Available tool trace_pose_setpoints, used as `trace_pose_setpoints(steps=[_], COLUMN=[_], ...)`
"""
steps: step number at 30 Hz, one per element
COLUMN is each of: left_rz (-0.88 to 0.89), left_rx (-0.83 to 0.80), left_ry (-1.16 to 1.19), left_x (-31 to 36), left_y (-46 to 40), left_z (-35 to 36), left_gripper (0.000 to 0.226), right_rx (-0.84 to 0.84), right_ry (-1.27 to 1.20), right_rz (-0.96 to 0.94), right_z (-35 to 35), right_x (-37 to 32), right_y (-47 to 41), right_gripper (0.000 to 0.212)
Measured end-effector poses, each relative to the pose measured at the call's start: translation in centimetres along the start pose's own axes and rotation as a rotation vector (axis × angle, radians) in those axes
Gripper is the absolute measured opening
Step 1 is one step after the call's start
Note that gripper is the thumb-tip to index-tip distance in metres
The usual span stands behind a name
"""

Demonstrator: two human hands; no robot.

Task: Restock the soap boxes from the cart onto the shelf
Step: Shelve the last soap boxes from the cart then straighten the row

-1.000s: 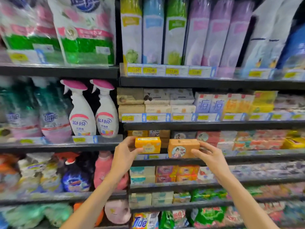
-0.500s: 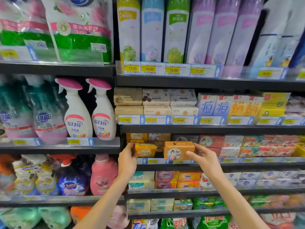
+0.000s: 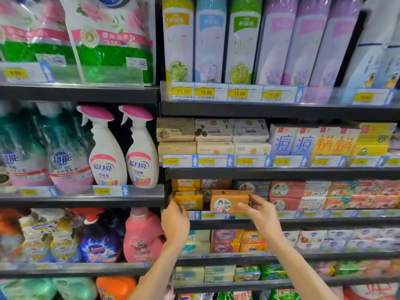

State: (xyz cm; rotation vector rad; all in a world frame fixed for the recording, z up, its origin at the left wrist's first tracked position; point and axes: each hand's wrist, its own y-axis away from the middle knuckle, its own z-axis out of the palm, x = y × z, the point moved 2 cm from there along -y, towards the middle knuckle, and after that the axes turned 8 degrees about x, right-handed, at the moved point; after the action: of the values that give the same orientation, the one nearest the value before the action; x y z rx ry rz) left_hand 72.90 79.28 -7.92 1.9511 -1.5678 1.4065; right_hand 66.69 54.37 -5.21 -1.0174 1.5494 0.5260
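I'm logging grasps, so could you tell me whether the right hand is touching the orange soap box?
Touching: the head view shows the right hand pinching the orange soap box at its right end.

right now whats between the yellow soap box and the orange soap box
Head view: only a narrow dark gap of shelf separates the yellow soap box from the orange soap box; nothing stands between.

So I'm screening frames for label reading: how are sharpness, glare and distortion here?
Head view: the centre is fairly sharp, so the 15.00 price tags read clearly; edges smear and shelves bow from the wide lens; glare streaks the refill pouches; the orange soap box in the right hand is slightly soft.
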Motion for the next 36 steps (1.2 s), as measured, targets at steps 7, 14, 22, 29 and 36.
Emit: trace_pose_setpoints(steps=[7, 14, 22, 29, 36], left_rz=[-0.133, -0.076, 0.001, 0.023, 0.163], left_rx=[0.08, 0.075, -0.018, -0.186, -0.174], left_ry=[0.083, 0.152, 0.183, 0.221, 0.182], left_x=[-0.2, -1.1, -1.8, -2.7, -3.0], left_y=[-0.2, -0.1, 0.8, 0.9, 2.5], left_z=[0.8, 1.0, 0.0, -1.0, -2.7], left_gripper=[0.034, 0.036, 0.05, 0.064, 0.056], right_rx=[0.038, 0.135, 0.21, 0.274, 0.313], right_ry=[0.04, 0.167, 0.362, 0.484, 0.57], right_rz=[-0.032, -0.099, -0.218, -0.24, -0.258], right_z=[2.0, 2.9, 4.5, 5.5, 5.9], right_x=[-0.5, -0.7, -1.7, -1.0, -0.5], right_y=[0.4, 1.1, 2.6, 3.4, 2.7], right_gripper=[0.06, 0.053, 0.037, 0.036, 0.028])
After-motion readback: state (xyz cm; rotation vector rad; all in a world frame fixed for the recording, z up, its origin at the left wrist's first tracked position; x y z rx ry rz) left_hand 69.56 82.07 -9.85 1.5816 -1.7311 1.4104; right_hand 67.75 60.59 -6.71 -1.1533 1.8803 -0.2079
